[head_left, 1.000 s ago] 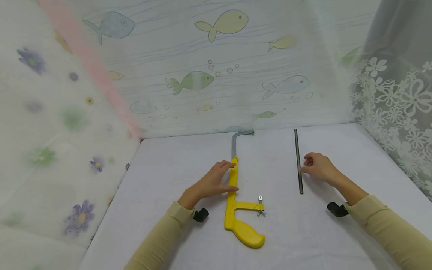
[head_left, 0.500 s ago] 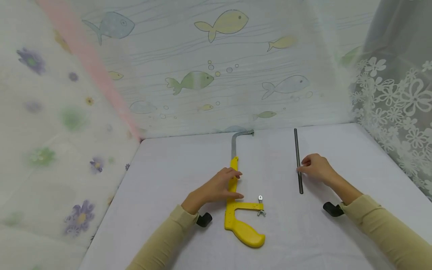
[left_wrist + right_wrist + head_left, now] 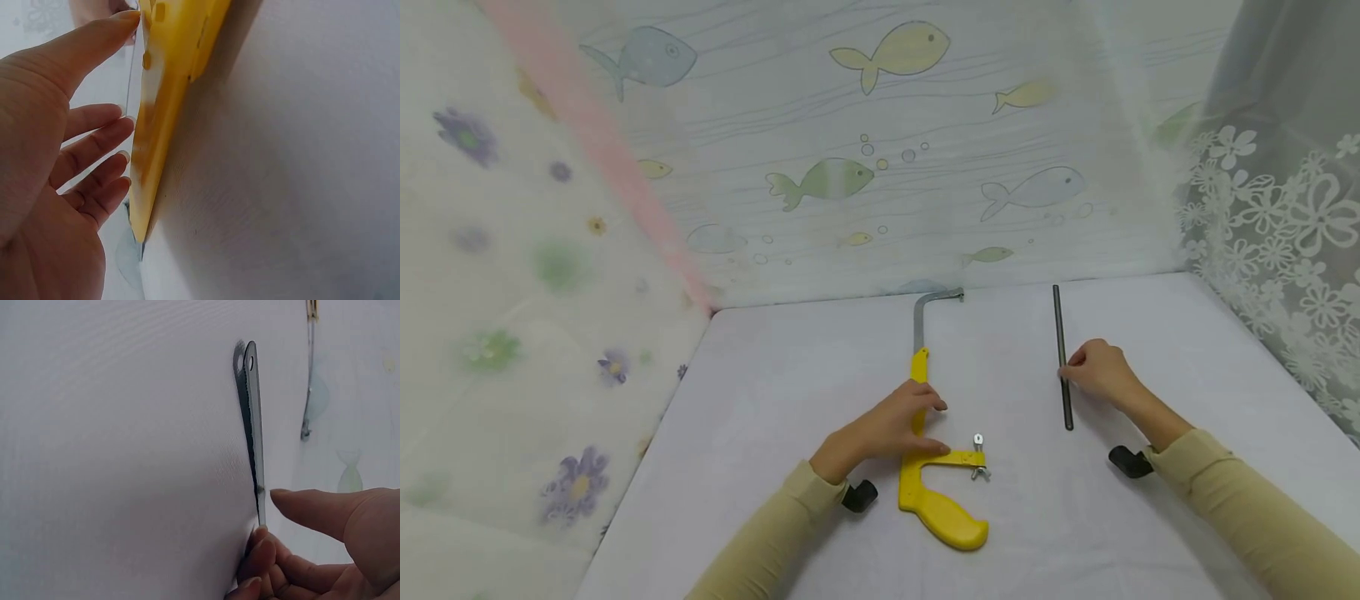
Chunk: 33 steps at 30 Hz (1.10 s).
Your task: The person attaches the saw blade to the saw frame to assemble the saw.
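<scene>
A hacksaw frame with a yellow body and handle (image 3: 955, 521) and a grey metal bow (image 3: 919, 325) lies on the white table. My left hand (image 3: 895, 421) is over its yellow spine, thumb and fingers spread apart. In the left wrist view the fingertips (image 3: 125, 125) come right up to the yellow edge without closing round it. To the right lies a dark hacksaw blade (image 3: 1059, 325), its toothed edge and end hole showing in the right wrist view. My right hand (image 3: 1101, 371) is at this blade, curled fingertips (image 3: 261, 534) against it and the thumb slightly apart above.
A clamp screw with a wing nut (image 3: 979, 471) sits on the frame's yellow side arm. Each wrist carries a black camera mount, one by the left cuff (image 3: 860, 497), one by the right cuff (image 3: 1129, 461). A fish-printed curtain (image 3: 820, 108) closes off the table's back.
My left hand has slid toward me along the yellow spine. The right hand has moved slightly left, bringing its fingertips onto the blade. Frame and blade have stayed in place.
</scene>
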{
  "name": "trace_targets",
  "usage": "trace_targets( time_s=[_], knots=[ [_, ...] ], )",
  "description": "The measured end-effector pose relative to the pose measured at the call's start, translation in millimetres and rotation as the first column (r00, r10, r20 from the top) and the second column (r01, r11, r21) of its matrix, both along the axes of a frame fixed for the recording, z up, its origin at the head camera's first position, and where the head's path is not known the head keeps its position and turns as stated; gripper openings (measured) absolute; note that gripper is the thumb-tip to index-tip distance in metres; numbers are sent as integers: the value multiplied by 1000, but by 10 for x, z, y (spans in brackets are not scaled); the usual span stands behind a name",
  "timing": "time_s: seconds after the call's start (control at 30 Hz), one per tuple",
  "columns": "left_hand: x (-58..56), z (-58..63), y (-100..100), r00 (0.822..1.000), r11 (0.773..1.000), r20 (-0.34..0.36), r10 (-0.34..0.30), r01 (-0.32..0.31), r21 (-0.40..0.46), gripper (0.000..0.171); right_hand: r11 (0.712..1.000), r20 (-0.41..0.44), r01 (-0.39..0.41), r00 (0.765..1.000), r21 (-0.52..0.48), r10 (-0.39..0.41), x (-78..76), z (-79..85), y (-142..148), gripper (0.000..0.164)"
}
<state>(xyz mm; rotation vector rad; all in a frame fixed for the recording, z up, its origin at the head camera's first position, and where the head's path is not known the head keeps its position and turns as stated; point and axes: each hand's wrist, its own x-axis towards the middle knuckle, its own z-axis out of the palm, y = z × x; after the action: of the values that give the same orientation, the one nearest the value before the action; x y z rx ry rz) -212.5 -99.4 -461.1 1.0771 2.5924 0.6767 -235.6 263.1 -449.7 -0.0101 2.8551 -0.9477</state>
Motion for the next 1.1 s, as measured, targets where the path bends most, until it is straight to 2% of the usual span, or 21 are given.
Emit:
trace_targets(
  time_s=[0.3,0.47,0.6,0.83,1.1],
  knots=[
    [46,-12,78,997,997,-17,-72,72,-2,51,998,-26,35,999,50,-34,-57,-29,-44,29],
    [83,-13,131,993,993,21,-117,117,3,50,997,-9,55,998,56,-54,-40,14,-97,27],
    [111,-17,152,990,991,39,-133,133,3,48,996,-3,57,998,67,-57,-36,18,-129,25],
    [99,-61,185,986,987,28,-163,163,1,41,994,-14,56,998,97,-55,-41,16,-152,24],
    [135,-56,206,982,982,21,-189,189,12,32,995,-37,58,998,79,-55,-43,-4,-148,25]
  ],
)
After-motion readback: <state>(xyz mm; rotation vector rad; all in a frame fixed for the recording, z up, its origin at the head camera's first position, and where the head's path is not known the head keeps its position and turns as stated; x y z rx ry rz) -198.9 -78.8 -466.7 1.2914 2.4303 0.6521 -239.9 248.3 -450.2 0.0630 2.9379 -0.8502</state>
